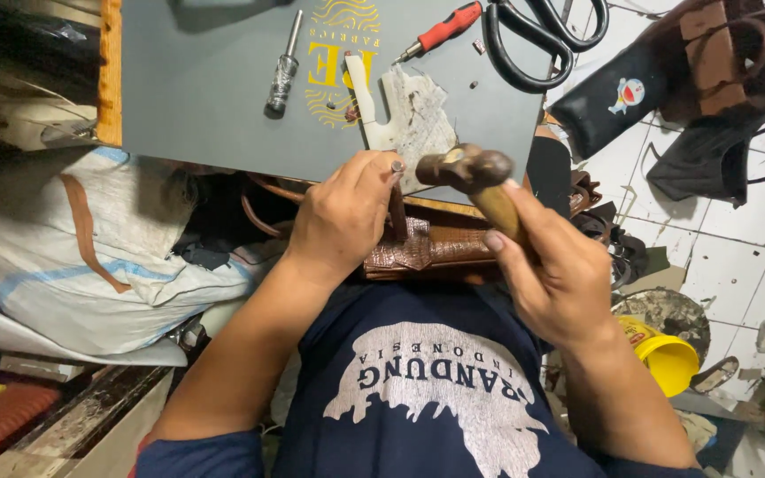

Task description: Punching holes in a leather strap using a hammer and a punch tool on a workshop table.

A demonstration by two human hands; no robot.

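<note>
Hammer (464, 168): at frame centre, dark worn head raised just above the board's near edge, wooden handle running down-right into the right hand.
Right hand (552, 274): right of centre, wrapped tight round the hammer handle, thumb laid along the wood.
Left hand (340, 217): just left of centre, fingers pinched on a punch (397, 199), a thin upright metal tool with its top close beside the hammer head.
Leather (422, 248): brown textured piece under the punch, lying between the two hands at the board's edge.
Board (214, 88): grey sheet filling the upper middle, yellow print on it.
On the board: pale worn block (413, 119) near the hammer head; metal-handled tool (283, 73) upper left of centre; red screwdriver (440, 32) at top; black scissors (537, 35) at top right of centre.
Sack (90, 257): white with blue and orange stripes, at left.
Cup (661, 354): yellow, lower right, on the tiled floor.
Bags (692, 97): dark, upper right.
Shirt (418, 389): navy with white print, bottom centre.
</note>
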